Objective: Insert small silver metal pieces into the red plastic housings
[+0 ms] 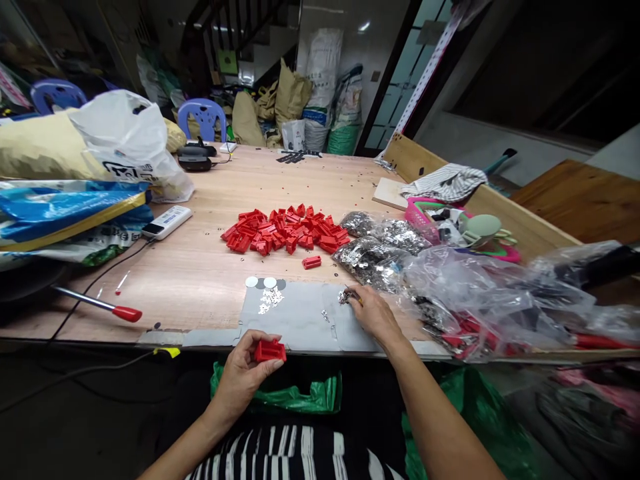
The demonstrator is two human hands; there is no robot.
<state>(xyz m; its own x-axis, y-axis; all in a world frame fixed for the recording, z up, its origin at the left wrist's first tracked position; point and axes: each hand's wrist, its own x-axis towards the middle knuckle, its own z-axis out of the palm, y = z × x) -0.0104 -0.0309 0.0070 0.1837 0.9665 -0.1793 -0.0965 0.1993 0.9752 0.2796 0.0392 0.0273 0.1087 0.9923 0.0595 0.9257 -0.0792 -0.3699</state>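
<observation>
"what's in the left hand (241,375)?"

"a red case (270,351), gripped between thumb and fingers at the near edge of the table (210,287), its hollow side showing."

"and the right hand (374,313)?"

"fingers drawn in close, tips at a small heap of metal bits (343,297) on the right of the grey mat (300,330). something thin and yellowish shows by the fingertips, but i can't tell from here if it's being pinched."

"what else is on that mat?"

"a scatter of little white pieces (271,301) on the left, and a row of round discs (251,282) along the far edge, some white, some grey."

"and past it?"

"one lone case (311,262) lying just in front of a big pile of red cases (285,230). to the right of them, clear bags (370,260) full of shiny metal parts."
</observation>
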